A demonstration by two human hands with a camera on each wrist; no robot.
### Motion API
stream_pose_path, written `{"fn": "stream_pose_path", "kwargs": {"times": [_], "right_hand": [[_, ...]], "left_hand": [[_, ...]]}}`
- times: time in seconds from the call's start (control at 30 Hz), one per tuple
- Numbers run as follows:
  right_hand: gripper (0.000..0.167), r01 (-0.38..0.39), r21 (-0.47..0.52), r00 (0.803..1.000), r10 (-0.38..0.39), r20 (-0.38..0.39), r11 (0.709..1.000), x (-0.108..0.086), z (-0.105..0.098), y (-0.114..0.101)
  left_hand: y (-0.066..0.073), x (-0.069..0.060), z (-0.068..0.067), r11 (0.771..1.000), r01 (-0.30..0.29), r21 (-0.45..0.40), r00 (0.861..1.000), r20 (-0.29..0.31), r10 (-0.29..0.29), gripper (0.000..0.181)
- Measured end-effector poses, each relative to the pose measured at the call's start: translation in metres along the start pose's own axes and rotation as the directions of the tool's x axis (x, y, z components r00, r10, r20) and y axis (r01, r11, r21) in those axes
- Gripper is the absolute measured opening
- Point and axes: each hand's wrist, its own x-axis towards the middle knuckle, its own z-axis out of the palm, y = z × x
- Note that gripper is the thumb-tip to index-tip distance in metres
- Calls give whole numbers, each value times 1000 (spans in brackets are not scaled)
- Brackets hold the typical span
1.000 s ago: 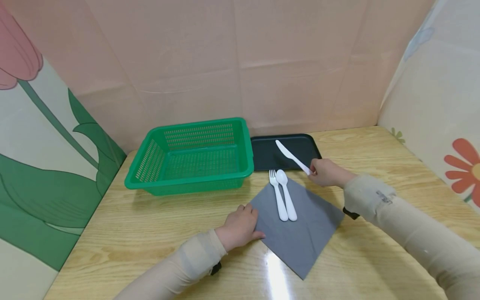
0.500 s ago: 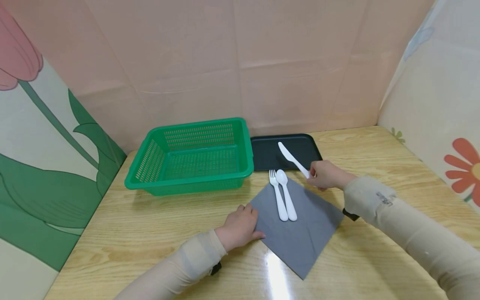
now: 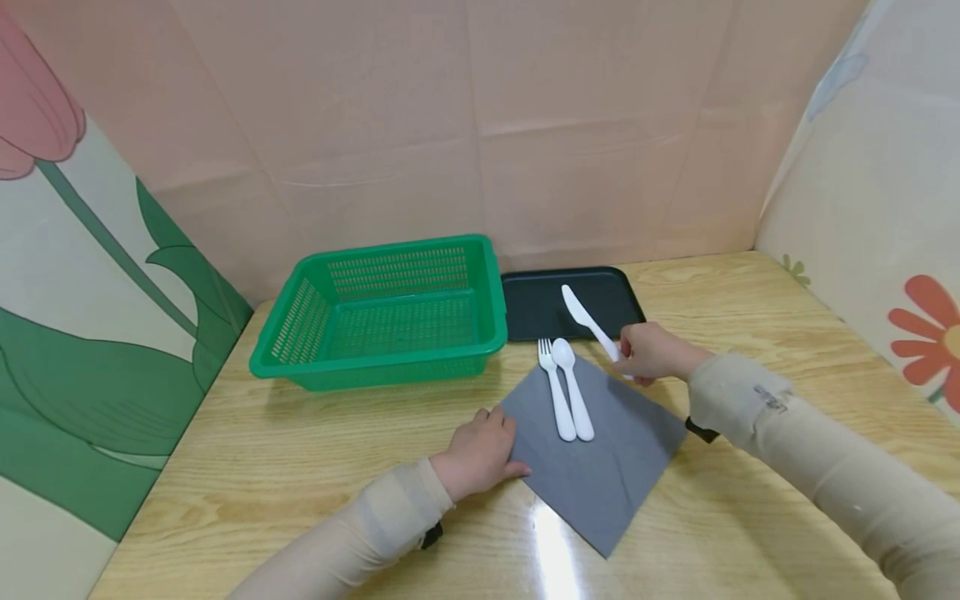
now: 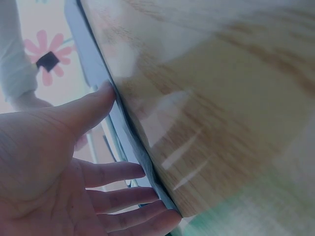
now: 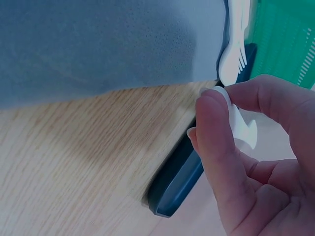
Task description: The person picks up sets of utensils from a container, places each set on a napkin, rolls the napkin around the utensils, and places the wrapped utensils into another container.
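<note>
In the head view my right hand [image 3: 651, 352] pinches a white plastic knife [image 3: 587, 320] by its handle end, and the blade points back over the black tray [image 3: 528, 304]. The right wrist view shows the thumb and forefinger on the knife [image 5: 241, 129]. A grey napkin [image 3: 618, 450] lies like a diamond on the table. On it a white fork [image 3: 558, 400] and a white spoon [image 3: 577, 400] lie side by side, their heads toward the tray. My left hand [image 3: 480, 454] rests at the napkin's left edge, its extended fingers touching that edge in the left wrist view.
A green slatted basket [image 3: 375, 360] stands at the back left, close beside the tray. Behind the wooden table [image 3: 300, 467] hangs a pinkish sheet [image 3: 600, 125]. Flower-printed panels stand along the left and right sides.
My right hand has shifted slightly toward me, and the knife has come along, its blade tip moving right and a little nearer. My left hand, napkin, fork and spoon stay put.
</note>
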Motion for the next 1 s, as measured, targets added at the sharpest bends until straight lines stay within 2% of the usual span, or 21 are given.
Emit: {"fn": "stream_pose_path", "kwargs": {"times": [0.2,0.47,0.7,1.0], "right_hand": [[25,-13,32,1000,12,11,999,-2,1,-2],[23,-9,53,1000,8,25,999,-2,4,-3],[22,-53,41,997,51,52,998,-1,6,-4],[21,-35,56,998,32,57,998,-2,9,-3]], "left_hand": [[0,0,-1,1000,0,0,1000,5,0,54],[0,0,-1,1000,-3,0,1000,6,3,54],[0,0,0,1000,-6,5,1000,5,6,54],[0,1,1,1000,-8,9,1000,1,8,54]]}}
